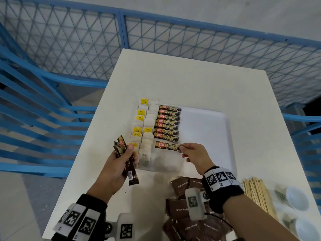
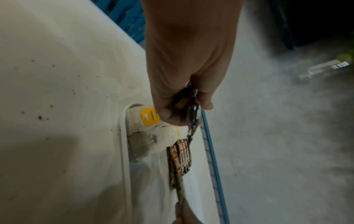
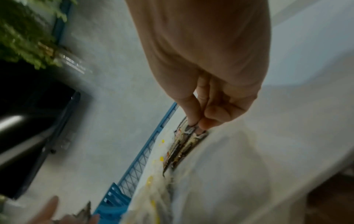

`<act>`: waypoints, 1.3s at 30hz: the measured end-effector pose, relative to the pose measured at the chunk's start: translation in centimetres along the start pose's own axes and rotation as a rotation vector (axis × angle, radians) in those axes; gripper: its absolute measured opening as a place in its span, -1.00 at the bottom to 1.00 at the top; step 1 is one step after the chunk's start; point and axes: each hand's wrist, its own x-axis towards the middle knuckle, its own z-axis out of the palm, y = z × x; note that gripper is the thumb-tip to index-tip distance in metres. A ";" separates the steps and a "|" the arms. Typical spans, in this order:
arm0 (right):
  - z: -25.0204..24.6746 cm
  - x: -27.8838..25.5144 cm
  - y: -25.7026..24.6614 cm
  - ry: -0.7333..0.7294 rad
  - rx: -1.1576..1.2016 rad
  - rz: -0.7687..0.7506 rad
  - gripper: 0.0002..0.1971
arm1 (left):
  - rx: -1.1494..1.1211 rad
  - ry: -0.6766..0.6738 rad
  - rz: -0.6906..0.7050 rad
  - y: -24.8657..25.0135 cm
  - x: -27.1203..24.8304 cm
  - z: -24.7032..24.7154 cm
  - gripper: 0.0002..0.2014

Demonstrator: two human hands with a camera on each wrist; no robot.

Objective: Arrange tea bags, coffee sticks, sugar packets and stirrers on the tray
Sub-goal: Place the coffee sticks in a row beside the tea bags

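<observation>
A white tray lies on the white table. Along its left side sit two columns of tea bags with yellow tags, and beside them a column of brown coffee sticks. My right hand pinches the right end of one more coffee stick, held just below that column over the tray. My left hand grips a bundle of several coffee sticks at the tray's near left corner. In the left wrist view my left hand holds the bundle above the tea bags.
Brown sugar packets lie in a loose pile on the near table under my right wrist. A bunch of wooden stirrers lies to their right, with two small white bowls beyond. A blue mesh fence surrounds the table.
</observation>
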 end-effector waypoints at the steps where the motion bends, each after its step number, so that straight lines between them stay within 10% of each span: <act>1: 0.1 0.4 0.1 0.009 -0.006 0.003 -0.93 | -0.014 -0.011 -0.016 0.1 0.0 -0.1 -0.90; 14: 2.0 3.4 0.4 0.123 0.081 0.041 -0.91 | -0.061 -0.017 -0.096 0.4 0.2 0.0 -0.94; 31: 2.8 2.4 0.2 0.199 -0.417 -0.267 -0.77 | -0.024 -0.039 -0.049 0.6 -0.2 0.9 -0.94; 39: 5.5 -6.1 -1.6 -0.469 -0.289 -0.303 -0.65 | -0.068 0.010 0.042 1.1 -0.3 1.9 -0.93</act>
